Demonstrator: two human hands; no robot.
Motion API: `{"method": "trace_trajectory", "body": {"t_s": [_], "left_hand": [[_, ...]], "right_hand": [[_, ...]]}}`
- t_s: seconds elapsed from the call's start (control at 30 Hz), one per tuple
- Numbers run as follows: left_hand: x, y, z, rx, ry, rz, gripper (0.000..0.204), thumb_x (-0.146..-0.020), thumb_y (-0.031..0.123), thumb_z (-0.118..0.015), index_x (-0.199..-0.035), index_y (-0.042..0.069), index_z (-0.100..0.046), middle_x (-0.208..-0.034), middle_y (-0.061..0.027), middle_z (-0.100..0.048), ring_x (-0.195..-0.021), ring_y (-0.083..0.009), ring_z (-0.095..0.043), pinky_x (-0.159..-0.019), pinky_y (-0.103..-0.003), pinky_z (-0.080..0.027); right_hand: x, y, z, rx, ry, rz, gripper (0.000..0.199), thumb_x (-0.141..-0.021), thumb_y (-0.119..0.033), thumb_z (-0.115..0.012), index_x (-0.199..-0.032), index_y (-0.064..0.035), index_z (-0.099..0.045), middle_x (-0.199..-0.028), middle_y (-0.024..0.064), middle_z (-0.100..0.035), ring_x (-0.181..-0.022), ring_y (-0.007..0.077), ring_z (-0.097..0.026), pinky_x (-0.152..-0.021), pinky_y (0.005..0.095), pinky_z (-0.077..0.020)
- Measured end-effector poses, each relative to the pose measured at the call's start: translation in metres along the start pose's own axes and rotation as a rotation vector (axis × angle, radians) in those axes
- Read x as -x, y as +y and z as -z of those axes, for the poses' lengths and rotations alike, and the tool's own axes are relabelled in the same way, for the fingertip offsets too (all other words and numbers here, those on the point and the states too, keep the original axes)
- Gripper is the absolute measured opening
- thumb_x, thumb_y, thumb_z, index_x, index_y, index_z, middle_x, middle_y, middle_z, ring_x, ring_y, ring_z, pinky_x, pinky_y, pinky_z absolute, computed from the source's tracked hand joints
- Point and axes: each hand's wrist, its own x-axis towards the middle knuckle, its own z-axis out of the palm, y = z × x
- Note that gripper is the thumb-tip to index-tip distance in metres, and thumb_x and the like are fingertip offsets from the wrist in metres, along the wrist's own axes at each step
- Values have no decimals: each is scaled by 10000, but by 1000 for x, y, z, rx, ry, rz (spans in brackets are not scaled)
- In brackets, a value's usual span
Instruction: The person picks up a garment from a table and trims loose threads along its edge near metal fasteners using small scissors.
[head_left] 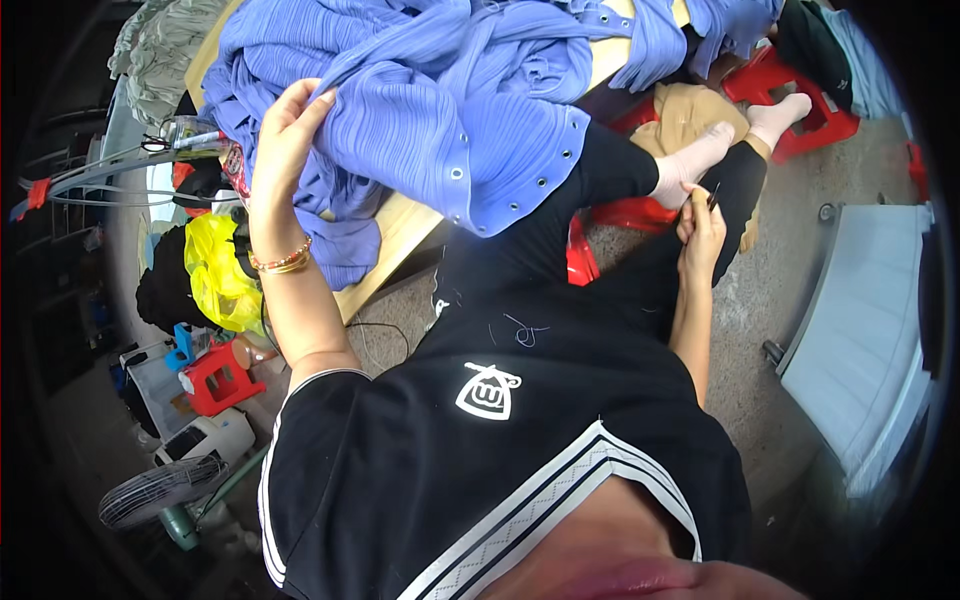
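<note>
My left hand [287, 130] grips a fold of a blue pleated garment [470, 110] with metal eyelets along its hem, piled on a wooden table [390, 235]. Gold and bead bracelets circle that wrist. My right hand [702, 225] rests low by my black-trousered knee, near my socked foot [695, 160], pinching a small dark tool [714, 194] between the fingers. My black shirt with white stripes fills the lower picture.
Red plastic stools [800, 95] stand on the concrete floor by my feet. A yellow bag [215, 270], a small red stool [215, 378] and a floor fan [160, 490] lie to the left. A pale blue panel [860, 330] stands at the right.
</note>
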Motion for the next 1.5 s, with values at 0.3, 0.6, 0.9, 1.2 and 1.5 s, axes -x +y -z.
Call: {"method": "trace_trajectory", "body": {"t_s": [0.3, 0.6, 0.9, 1.2, 1.5], "left_hand": [[-4, 70, -77, -697, 383, -498, 370, -867, 209, -773, -1170, 21, -676, -1135, -84, -654, -965, -160, -626, -829, -288, -500], [-43, 34, -8, -611, 319, -830, 357, -931, 176, -649, -1204, -53, -635, -1141, -130, -682, -1066, -261, -652, -937, -365, -523], [40, -26, 56, 537, 837, -309, 498, -918, 117, -586, -1374, -48, -471, -1288, -208, -590, -1218, -297, -565, -1070, -400, -427], [2, 15, -19, -576, 809, -552, 375, -860, 150, -722, -1219, 66, -650, -1295, -139, -558, -1203, -289, -530, -1028, -397, -420], [-62, 21, -40, -987, 613, -412, 391, -840, 224, -724, -1193, 71, -655, -1037, -138, -675, -927, -302, -663, -811, -417, -525]], "right_hand": [[17, -59, -86, 55, -367, 84, 257, -1006, -204, -574, -1147, -23, -691, -693, -84, -442, -539, -12, -299, -472, 171, -187], [27, -82, -159, 153, -595, 155, 130, -888, -70, -742, -955, -35, -636, -735, -92, -547, -618, -35, -426, -542, 141, -323], [40, -103, -133, 96, -834, 15, 118, -864, -18, -731, -923, -23, -629, -745, -57, -581, -601, -19, -473, -529, 156, -346], [53, -97, -129, 277, -930, -99, 106, -860, -26, -746, -902, -30, -650, -703, -74, -556, -586, -32, -449, -521, 151, -331], [52, -87, -110, 225, -794, -43, 102, -939, -97, -675, -977, -1, -673, -760, -36, -607, -629, 0, -484, -563, 178, -363]]}}
